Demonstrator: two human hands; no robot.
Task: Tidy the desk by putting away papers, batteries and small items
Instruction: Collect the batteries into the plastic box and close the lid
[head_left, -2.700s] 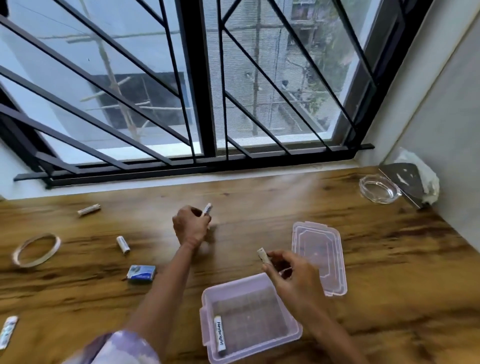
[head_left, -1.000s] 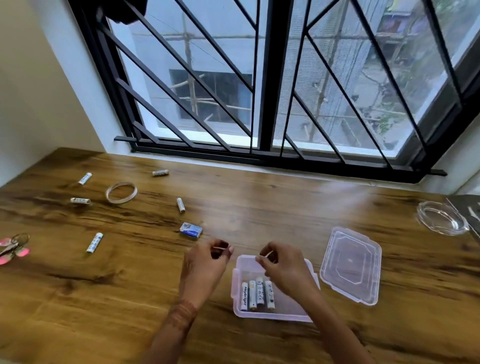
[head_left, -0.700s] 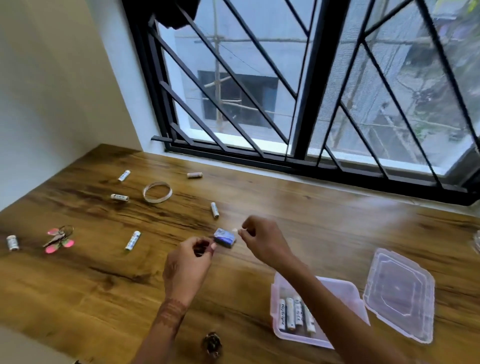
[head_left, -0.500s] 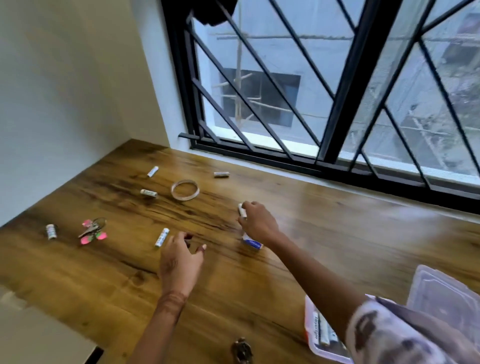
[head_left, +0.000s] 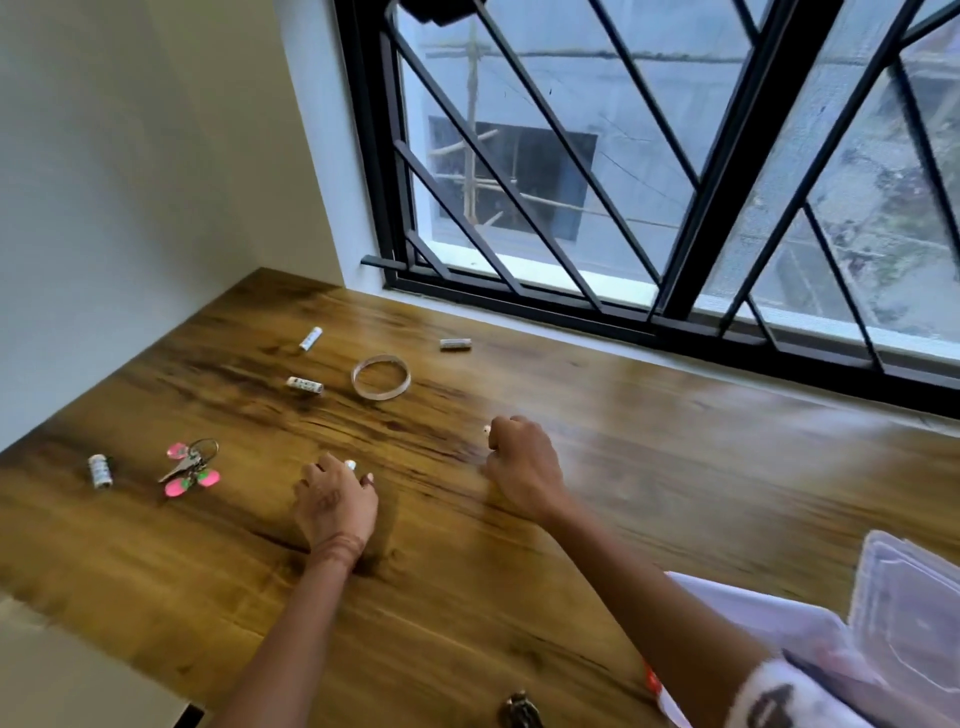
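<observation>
- The right hand (head_left: 519, 462) is clenched near the middle of the tabletop (head_left: 675, 493). It grasps the held battery (head_left: 487, 429), and only its small white end shows at the thumb side.
- The left hand (head_left: 337, 499) lies palm down, a little nearer and to the left. Its fingers curl over the covered battery (head_left: 350, 464), and only a white tip shows between them.
- Both forearms reach in from the near edge, and the wrists are low over the wood.
- Other batteries are white with print and lie flat:
  - the corner battery (head_left: 310, 338) is toward the far left corner;
  - the window-side battery (head_left: 455, 344) is near the far edge;
  - the middle battery (head_left: 305, 385) is just left of the tape ring (head_left: 381, 376);
  - the left-edge battery (head_left: 99, 470) is beside the keys (head_left: 189, 467).
- At the near right corner stands a clear box (head_left: 753, 613) with its lid (head_left: 914, 623) beside it. What the box contains is hidden and blurred.
</observation>
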